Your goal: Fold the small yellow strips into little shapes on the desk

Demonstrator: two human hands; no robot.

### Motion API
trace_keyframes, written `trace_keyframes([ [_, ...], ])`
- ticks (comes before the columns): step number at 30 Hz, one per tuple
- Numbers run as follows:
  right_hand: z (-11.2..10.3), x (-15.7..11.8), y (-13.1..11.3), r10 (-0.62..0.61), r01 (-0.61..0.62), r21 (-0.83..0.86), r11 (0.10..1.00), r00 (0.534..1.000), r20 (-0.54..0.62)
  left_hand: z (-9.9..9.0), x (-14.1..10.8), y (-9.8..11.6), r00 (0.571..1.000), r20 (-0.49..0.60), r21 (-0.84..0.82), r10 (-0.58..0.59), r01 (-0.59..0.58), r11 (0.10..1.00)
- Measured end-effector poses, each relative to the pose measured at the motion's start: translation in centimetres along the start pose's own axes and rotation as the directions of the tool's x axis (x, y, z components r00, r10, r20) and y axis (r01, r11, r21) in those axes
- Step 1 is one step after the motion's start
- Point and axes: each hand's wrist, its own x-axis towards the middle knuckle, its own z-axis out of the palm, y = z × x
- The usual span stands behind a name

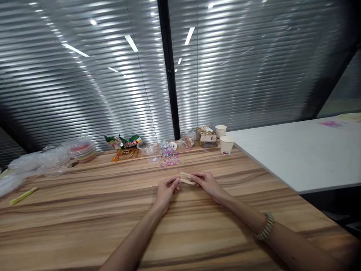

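Note:
A thin, cream-coloured bent strip is between my two hands, a little above or on the wooden table. Its two strands run roughly side by side, with a narrow gap between them. My left hand is closed in a pinch at the left end of the strip. From the other side, my right hand pinches the strip with thumb and forefinger. What the strip is made of cannot be made out. Just beyond my hands lie small pink and purple rings, scattered on the table.
Along the back stand a clear bowl, green snack packets, a small box and a paper cup. Plastic-wrapped tubs sit at left near a yellow-green stick. A white table adjoins at right.

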Motion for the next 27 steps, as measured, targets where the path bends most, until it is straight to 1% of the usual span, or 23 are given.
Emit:
trace_keyframes([
  [4, 0.07, -0.26, -0.24, -0.116, 0.121, -0.068, 0.990, 0.991, 0.065, -0.07, -0.02, -0.04, 1.000, 0.012, 0.004, 0.001, -0.001, 1.000],
  [7, 0.21, -0.39, -0.24, -0.166, 0.174, -0.112, 0.978, 0.983, 0.075, -0.10, -0.06, 0.02, 1.000, 0.030, 0.020, -0.003, 0.002, 1.000],
  [9, 0.40, -0.47, -0.21, -0.144, 0.152, -0.100, 0.983, 0.986, 0.086, -0.09, -0.08, 0.12, 0.999, 0.036, 0.023, -0.001, 0.000, 1.000],
  [12, 0.67, -0.59, -0.12, -0.078, 0.081, -0.016, 0.997, 0.987, 0.137, -0.07, -0.11, 0.27, 0.999, 0.049, 0.023, 0.006, -0.007, 1.000],
  [14, 0.74, -0.62, -0.04, -0.078, 0.081, -0.012, 0.997, 0.985, 0.155, -0.03, -0.14, 0.36, 0.999, 0.050, 0.021, 0.002, -0.003, 1.000],
  [21, 0.48, -0.62, 0.05, -0.164, 0.196, -0.227, 0.954, 0.974, 0.154, 0.14, -0.16, 0.43, 0.999, 0.034, -0.038, -0.012, 0.013, 0.999],
  [27, 0.55, -0.83, -0.21, -0.210, 0.267, -0.329, 0.906, 0.957, 0.198, -0.01, -0.14, 0.29, 0.997, 0.072, 0.079, 0.036, -0.042, 0.996],
])
